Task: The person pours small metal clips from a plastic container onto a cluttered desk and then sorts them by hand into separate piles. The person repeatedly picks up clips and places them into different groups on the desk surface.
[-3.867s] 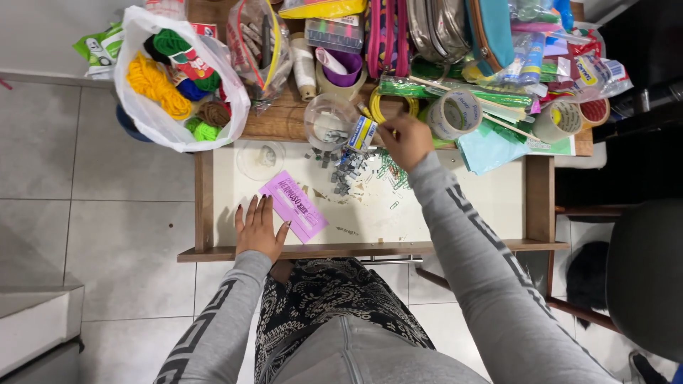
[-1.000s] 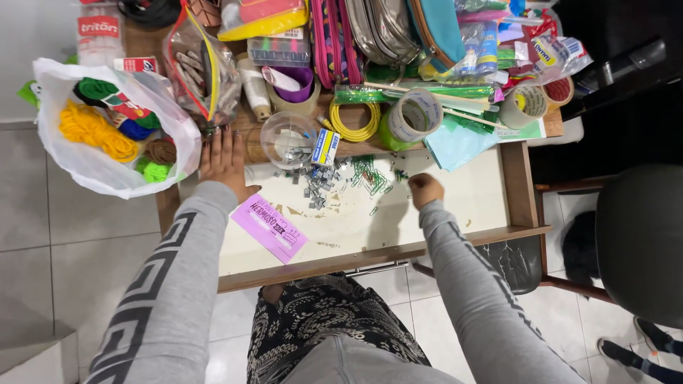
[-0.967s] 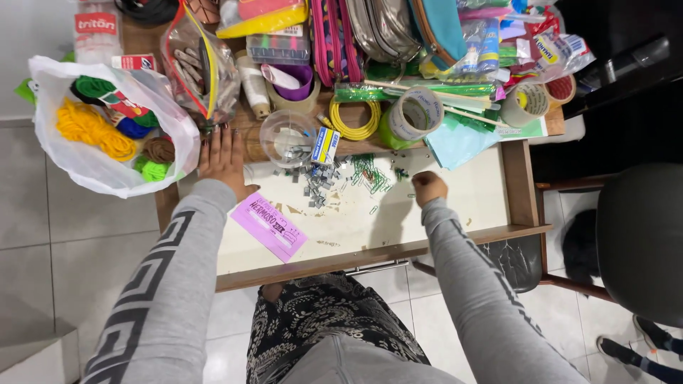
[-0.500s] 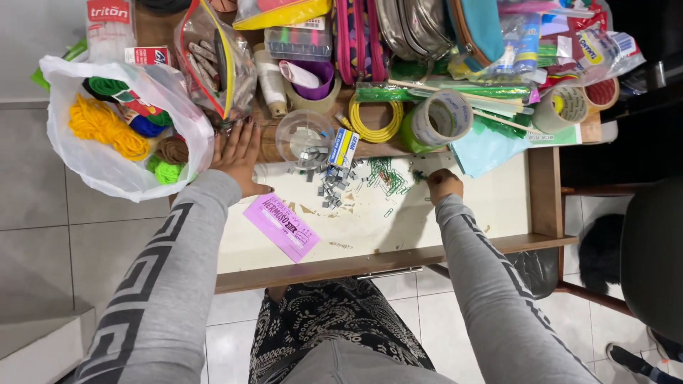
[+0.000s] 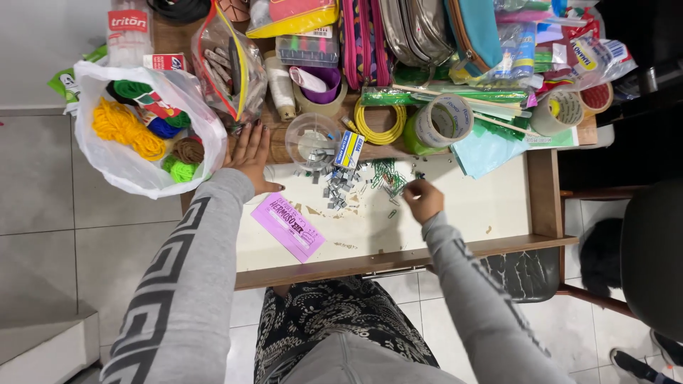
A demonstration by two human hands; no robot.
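Observation:
My left hand (image 5: 250,153) lies flat with fingers spread on the wooden desk edge, beside a white plastic bag of coloured yarn (image 5: 146,128). It holds nothing. My right hand (image 5: 422,199) hovers low over the white drawer bottom (image 5: 462,206) with fingers curled into a pinch. It is just right of a scatter of green paper clips (image 5: 388,178). Whether something tiny sits in the pinch is hidden. A pile of grey staple strips (image 5: 340,186) lies between the hands, below a clear plastic cup (image 5: 313,135) and a small blue and yellow box (image 5: 348,149).
A pink paper slip (image 5: 287,226) lies in the drawer's left part. The desk behind is crowded with tape rolls (image 5: 442,119), a yellow cord coil (image 5: 377,124), pencil cases (image 5: 413,32) and a zip bag (image 5: 231,64). A dark chair (image 5: 651,256) stands at the right.
My right hand has drawn back from the drawer's far edge toward me and left, closer to the paper clips. My left hand has stayed flat on the desk edge. The camera view has shifted slightly.

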